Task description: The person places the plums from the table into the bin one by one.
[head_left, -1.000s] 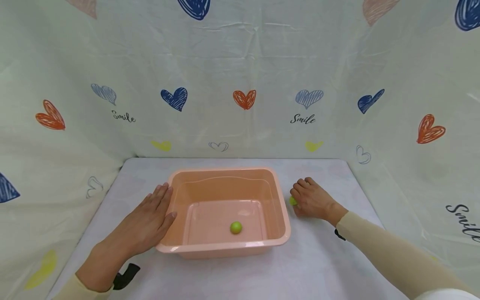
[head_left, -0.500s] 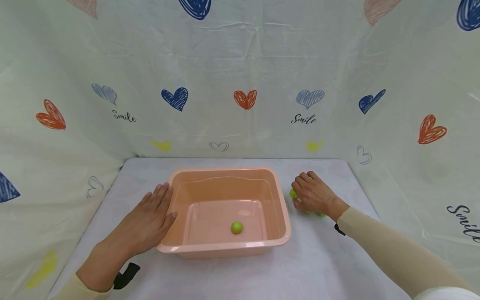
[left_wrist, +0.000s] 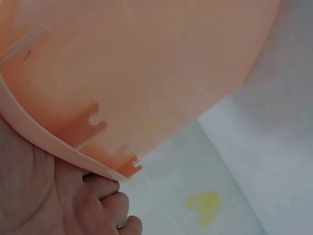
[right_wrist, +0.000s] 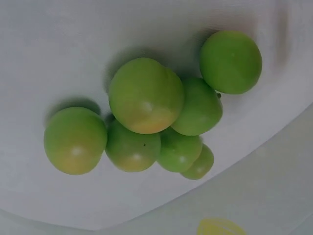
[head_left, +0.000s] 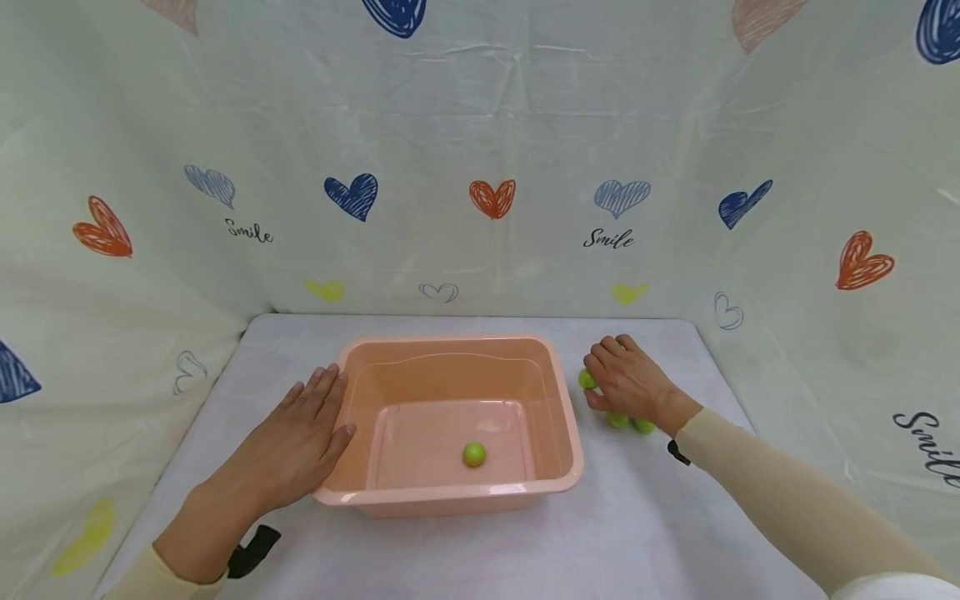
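Observation:
A peach-coloured plastic basin (head_left: 450, 500) stands mid-table with one small round green fruit (head_left: 474, 454) on its floor. My left hand (head_left: 296, 450) lies flat along the basin's left side, its fingers straight; the left wrist view shows the palm (left_wrist: 24, 191) against the rim. Over the table to the right of the basin, my right hand (head_left: 630, 379) has bent fingers and holds a round green fruit (head_left: 587, 379) between thumb and fingers. Several more green fruits (right_wrist: 145, 95) lie clustered on the table below it. No part of the right hand shows in the right wrist view.
A white cloth covers the table (head_left: 420, 558). Behind and beside it hangs a pale curtain (head_left: 420, 108) printed with hearts. The basin's right rim (head_left: 567, 417) stands between the single fruit inside and the fruits outside.
My right hand has moved slightly away from me, the fruit at its thumb shifting along with it. Two green fruits near the wrist have come into sight. The left hand stays still.

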Motion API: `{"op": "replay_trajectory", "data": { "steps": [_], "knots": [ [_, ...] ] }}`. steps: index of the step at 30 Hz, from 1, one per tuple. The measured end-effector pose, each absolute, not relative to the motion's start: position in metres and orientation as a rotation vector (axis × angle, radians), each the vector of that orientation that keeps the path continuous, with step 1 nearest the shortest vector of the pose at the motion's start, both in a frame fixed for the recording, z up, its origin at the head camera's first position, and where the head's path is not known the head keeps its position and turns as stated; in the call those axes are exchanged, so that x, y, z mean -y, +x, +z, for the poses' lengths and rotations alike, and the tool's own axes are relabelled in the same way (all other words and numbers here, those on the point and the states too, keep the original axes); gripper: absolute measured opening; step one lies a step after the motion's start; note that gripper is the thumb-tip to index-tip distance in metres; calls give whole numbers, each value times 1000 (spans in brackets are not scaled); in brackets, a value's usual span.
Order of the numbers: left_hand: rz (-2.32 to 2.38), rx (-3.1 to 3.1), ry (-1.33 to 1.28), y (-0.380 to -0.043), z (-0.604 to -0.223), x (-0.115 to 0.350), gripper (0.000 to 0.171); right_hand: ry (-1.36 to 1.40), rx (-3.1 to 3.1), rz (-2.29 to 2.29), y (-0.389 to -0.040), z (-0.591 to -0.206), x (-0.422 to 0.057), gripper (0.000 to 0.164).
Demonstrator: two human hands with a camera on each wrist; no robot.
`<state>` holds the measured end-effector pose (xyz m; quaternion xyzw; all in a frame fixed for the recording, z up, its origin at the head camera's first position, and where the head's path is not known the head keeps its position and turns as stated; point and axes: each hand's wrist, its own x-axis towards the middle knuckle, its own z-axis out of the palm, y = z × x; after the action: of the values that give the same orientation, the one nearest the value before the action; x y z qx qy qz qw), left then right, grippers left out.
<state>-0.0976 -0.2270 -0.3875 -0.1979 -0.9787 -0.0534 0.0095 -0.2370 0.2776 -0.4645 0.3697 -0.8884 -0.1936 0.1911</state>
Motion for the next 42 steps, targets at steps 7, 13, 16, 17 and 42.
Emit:
{"op": "replay_trajectory", "data": {
  "steps": [7, 13, 16, 17, 42],
  "knots": [
    [-166, 3072, -625, -100, -387, 230, 70, 1036, 2474, -468, -241, -449, -274, 42],
    [-164, 3060, -634, -100, -389, 231, 69, 1050, 2409, -429, -250, -424, -269, 39],
    [-164, 3054, -632, -100, -389, 231, 68, 1092, 2342, -425, -256, -410, -263, 38],
    [-162, 3049, -634, -100, -390, 230, 68, 1104, 2317, -427, -257, -405, -260, 38],
    [-167, 3056, -629, -100, -388, 230, 69, 1384, 2048, -265, -248, -325, -88, 31]
  ]
}}
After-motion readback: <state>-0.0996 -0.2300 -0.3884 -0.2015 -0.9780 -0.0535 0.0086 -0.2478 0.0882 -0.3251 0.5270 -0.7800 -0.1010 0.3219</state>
